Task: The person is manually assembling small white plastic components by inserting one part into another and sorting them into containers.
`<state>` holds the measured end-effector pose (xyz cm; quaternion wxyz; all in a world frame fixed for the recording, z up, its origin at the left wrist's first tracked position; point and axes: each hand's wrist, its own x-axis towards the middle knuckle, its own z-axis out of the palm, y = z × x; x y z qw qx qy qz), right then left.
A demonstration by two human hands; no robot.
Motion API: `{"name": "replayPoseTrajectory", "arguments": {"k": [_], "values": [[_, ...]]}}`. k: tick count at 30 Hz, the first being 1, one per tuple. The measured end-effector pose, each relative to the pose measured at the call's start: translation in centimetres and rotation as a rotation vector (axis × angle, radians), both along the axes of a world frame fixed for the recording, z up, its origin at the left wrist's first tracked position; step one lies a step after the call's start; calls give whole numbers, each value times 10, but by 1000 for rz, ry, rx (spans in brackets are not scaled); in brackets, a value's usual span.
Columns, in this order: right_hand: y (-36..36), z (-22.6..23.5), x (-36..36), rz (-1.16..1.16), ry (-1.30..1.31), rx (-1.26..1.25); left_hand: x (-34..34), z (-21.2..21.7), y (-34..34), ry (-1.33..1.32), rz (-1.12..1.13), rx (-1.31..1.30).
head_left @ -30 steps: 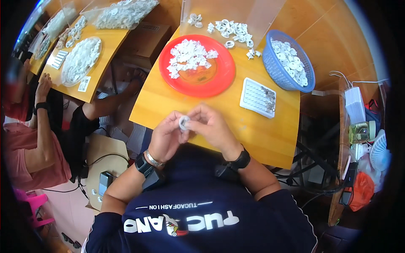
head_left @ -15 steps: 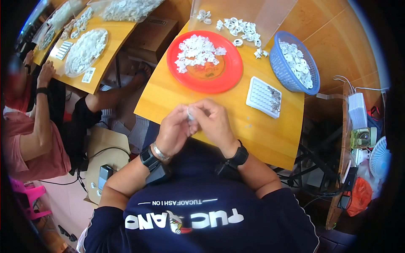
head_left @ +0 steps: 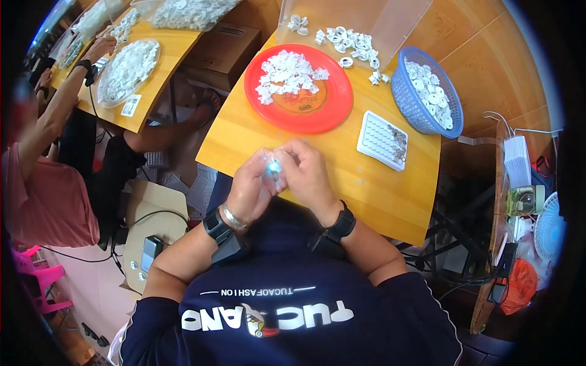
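Observation:
Just past the near edge of the table, my left hand (head_left: 249,186) and my right hand (head_left: 308,177) meet, fingers pinched around a small white part (head_left: 274,166). A bright blue-white light shines from it, and the fingers and glare hide its shape. Beyond my hands, a round red plate (head_left: 332,113) bears a heap of small white plastic pieces (head_left: 287,73). To the right of the plate lies a white tray (head_left: 373,135) with rows of pockets, with small silvery discs (head_left: 398,143) along its right side.
A blue basket (head_left: 400,100) full of white round parts stands at the table's right edge. White ring-shaped pieces (head_left: 354,43) lie at the back beside a clear plastic bin (head_left: 390,21). At left, a co-worker (head_left: 58,195) sits at another table (head_left: 125,122). A small fan (head_left: 549,229) is far right.
The small part between my fingers now glows blue-white; before, it was unlit. My hands have barely moved. The co-worker's arm has reached farther across the other table.

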<state>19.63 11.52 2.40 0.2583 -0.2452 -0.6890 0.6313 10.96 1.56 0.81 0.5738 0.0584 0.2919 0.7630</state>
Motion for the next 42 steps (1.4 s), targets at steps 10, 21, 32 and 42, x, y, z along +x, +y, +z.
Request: {"name": "replayPoseTrajectory", "arguments": {"k": [10, 21, 32, 42], "values": [[-2, 14, 5, 94, 46, -258, -5, 0, -5, 33, -58, 27], [46, 61, -14, -60, -225, 449, -27, -7, -4, -92, -3, 104], [136, 33, -62, -91, -770, 841, -31, -13, -5, -156, -8, 202], [136, 15, -55, -78, -749, 1074, -29, -11, -4, -103, -27, 226]]}}
